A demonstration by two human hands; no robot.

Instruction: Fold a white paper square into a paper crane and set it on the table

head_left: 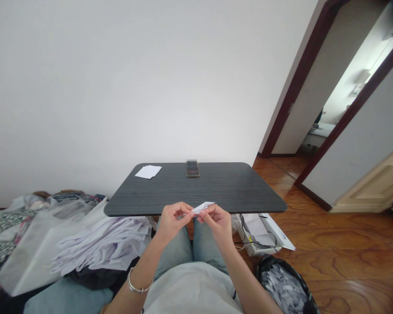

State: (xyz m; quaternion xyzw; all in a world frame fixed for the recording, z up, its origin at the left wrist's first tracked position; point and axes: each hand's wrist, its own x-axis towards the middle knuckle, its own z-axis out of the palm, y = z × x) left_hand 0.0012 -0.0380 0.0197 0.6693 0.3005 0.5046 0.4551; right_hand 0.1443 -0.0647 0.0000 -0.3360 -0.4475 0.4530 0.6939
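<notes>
In front of me, my left hand (172, 223) and my right hand (218, 223) pinch a small folded piece of white paper (203, 207) between their fingertips, just in front of the table edge. The dark wood-grain table (229, 189) lies beyond my hands and does not touch them. At its far left rests a small stack of white paper sheets (148, 172). A phone (192, 168) lies flat at the far edge of the tabletop. A silver bangle (138, 282) circles my left wrist.
To the left sit a heap of white fabric (101, 244) and a translucent white bag (42, 253). An open box with papers and cables (258, 233) lies on the wooden floor at right. Below it stands a dark bag of shredded paper (283, 285). A doorway opens at the right.
</notes>
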